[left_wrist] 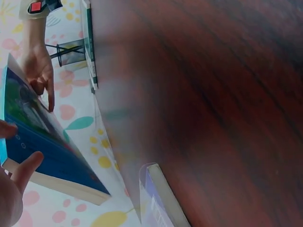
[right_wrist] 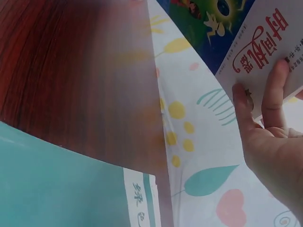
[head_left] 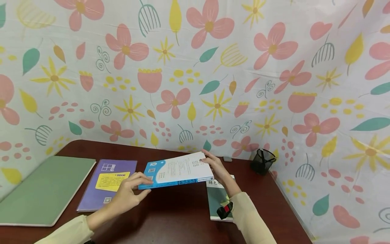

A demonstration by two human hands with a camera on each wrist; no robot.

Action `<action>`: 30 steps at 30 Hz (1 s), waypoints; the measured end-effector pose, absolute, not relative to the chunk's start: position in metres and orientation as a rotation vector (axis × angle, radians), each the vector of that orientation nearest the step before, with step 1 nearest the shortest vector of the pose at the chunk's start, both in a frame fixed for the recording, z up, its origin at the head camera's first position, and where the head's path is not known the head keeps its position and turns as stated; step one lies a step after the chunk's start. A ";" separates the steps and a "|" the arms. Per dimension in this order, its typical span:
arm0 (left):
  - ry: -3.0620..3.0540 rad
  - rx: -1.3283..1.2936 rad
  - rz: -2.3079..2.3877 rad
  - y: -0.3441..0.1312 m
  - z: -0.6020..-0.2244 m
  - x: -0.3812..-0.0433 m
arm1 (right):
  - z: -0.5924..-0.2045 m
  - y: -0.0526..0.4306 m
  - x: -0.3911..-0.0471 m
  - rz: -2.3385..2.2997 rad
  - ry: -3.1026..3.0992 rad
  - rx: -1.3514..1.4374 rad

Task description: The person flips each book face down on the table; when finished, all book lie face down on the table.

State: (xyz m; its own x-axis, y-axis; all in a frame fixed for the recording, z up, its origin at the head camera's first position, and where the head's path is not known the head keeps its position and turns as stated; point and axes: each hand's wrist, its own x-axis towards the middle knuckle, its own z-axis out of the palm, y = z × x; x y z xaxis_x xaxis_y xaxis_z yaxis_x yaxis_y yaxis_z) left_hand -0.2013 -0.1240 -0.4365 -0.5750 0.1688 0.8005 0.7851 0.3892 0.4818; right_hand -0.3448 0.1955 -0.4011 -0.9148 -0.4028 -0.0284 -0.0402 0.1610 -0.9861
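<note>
A blue and white paperback book (head_left: 179, 169) is held up above the table, its printed white side facing up and its blue spine towards me. My left hand (head_left: 129, 193) pinches its left end, with fingers on top and the thumb low at the edge. At the far right corner, my right hand (head_left: 217, 167) grips the book. In the right wrist view, two fingers (right_wrist: 272, 101) lie against the underside, a cover with red lettering and a dark picture. The left wrist view shows the thick page edge (left_wrist: 71, 189) and the left thumb on the blue cover.
On the dark red table (head_left: 173, 217), a large green book (head_left: 45, 189) and a purple book (head_left: 112, 173) with a yellow panel lie at left. A green and white book (head_left: 217, 200) lies under the right forearm. Behind it stands a black mesh pen holder (head_left: 262, 162) near a floral backdrop.
</note>
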 end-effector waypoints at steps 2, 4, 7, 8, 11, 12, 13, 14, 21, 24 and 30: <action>-1.990 -0.806 -1.194 -0.125 -0.437 -0.201 | -0.402 0.196 -0.345 -1.800 2.184 -0.453; -1.988 -0.793 -1.207 -0.126 -0.438 -0.201 | -0.405 0.196 -0.346 -1.751 2.247 -0.484; -1.980 -0.751 -1.225 -0.128 -0.441 -0.202 | -0.410 0.198 -0.345 -1.659 2.353 -0.543; -1.970 -0.733 -1.225 -0.128 -0.442 -0.202 | -0.412 0.198 -0.345 -1.633 2.384 -0.548; -1.948 -0.679 -1.246 -0.128 -0.443 -0.203 | -0.417 0.197 -0.344 -1.592 2.424 -0.583; -1.949 -0.662 -1.254 -0.128 -0.443 -0.202 | -0.418 0.197 -0.344 -1.598 2.415 -0.585; -1.954 -0.642 -1.261 -0.127 -0.443 -0.202 | -0.420 0.196 -0.343 -1.603 2.408 -0.583; -1.963 -0.624 -1.268 -0.127 -0.443 -0.201 | -0.421 0.196 -0.343 -1.618 2.397 -0.573; -2.074 -0.414 -1.370 -0.125 -0.436 -0.200 | -0.419 0.196 -0.340 -1.737 2.386 -0.530; -2.132 -0.315 -1.435 -0.125 -0.434 -0.201 | -0.415 0.197 -0.340 -1.832 2.304 -0.523; -2.263 -0.154 -1.652 -0.130 -0.429 -0.202 | -0.406 0.197 -0.339 -1.970 2.151 -0.523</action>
